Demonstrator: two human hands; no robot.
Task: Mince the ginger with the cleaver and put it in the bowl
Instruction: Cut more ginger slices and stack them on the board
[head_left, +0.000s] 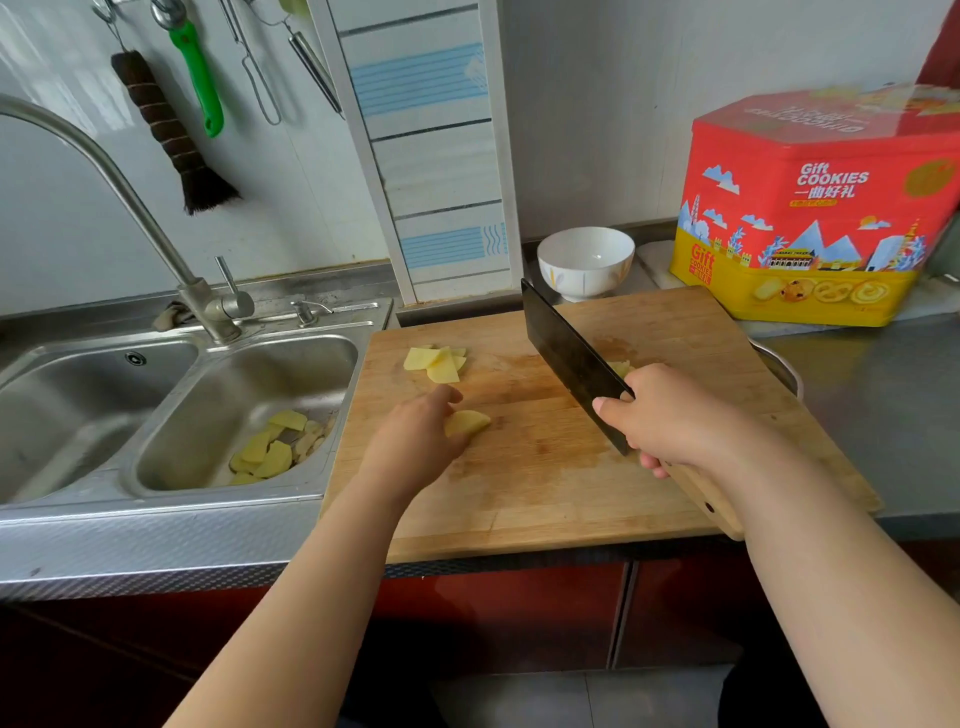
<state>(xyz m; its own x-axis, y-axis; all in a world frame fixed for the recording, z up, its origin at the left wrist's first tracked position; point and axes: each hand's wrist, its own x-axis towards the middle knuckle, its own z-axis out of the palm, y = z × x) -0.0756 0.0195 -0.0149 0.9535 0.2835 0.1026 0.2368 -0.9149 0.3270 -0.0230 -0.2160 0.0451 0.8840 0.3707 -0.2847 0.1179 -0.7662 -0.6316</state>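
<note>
The cleaver (574, 358) is gripped at its wooden handle by the right hand (670, 415), blade tilted above the cutting board (545, 483). A ginger slice (467, 422) is pinched on the board by the curled fingers of the left hand (415, 441). A small pile of ginger slices (435, 362) lies further back. Beyond the board a white bowl (585, 262) is seen. Peelings (275, 449) lie in the sink (208, 395).
</note>
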